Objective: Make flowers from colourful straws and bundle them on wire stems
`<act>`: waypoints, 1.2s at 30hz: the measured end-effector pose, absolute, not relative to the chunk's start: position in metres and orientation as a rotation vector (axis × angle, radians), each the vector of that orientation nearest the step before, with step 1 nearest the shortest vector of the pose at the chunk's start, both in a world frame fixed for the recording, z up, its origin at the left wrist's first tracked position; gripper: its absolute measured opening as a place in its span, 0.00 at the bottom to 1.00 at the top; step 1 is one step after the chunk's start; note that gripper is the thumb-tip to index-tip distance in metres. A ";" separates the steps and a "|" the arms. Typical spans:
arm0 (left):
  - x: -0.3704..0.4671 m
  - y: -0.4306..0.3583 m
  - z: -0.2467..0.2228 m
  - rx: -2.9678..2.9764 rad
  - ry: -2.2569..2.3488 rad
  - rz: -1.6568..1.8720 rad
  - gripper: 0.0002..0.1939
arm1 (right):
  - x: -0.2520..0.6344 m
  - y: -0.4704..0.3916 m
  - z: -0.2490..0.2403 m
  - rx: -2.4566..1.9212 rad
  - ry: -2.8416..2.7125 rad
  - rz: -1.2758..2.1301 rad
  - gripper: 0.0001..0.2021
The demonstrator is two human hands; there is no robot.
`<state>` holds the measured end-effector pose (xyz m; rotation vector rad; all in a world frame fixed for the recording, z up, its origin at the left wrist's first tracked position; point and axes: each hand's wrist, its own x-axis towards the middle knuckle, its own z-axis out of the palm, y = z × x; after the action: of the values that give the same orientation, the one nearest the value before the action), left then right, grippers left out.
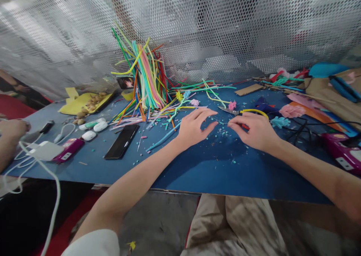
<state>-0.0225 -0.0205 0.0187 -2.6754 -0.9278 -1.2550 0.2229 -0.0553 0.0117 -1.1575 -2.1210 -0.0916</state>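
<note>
- My left grip is open: thumb and forefinger stand apart, palm toward the gap between my hands.
- My right grip is closed at the fingertips; I cannot tell whether a thin strand is pinched there.
- The strand shows between my hands, over the desk. It is pale teal and very fine; its ends are hard to make out.
- Its visible part runs roughly sideways, from my left grip toward my right fingertips.
- The cutter lies just beyond my right grip, which hides part of its middle and handles. I cannot tell whether they touch.
- The cutter's long axis runs sideways; its tip points left and slightly away from me.
- The cutter has grey metal blades and a curved yellow handle; a red-orange patch shows beside my right fingers.
- Small teal scraps lie scattered below my hands, too small to identify.
- A co-worker's hand is cut off by the left edge; a purple power strip, by the right.
</note>
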 end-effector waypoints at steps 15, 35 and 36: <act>-0.040 -0.012 0.028 -2.418 -0.524 -0.971 0.09 | 0.221 -0.058 0.014 -1.092 -2.114 0.040 0.08; -0.025 -0.023 0.023 -2.625 -0.759 -1.134 0.09 | 0.224 -0.061 0.015 -1.007 -2.215 -0.450 0.11; -0.024 -0.024 0.024 -2.648 -0.774 -1.136 0.09 | 0.223 -0.061 0.015 -1.004 -2.230 -0.468 0.11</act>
<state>-0.0244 -0.0243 0.0243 -2.6477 -0.7739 -1.1356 0.2235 -0.0610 0.0153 -1.0037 -2.2305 -0.4685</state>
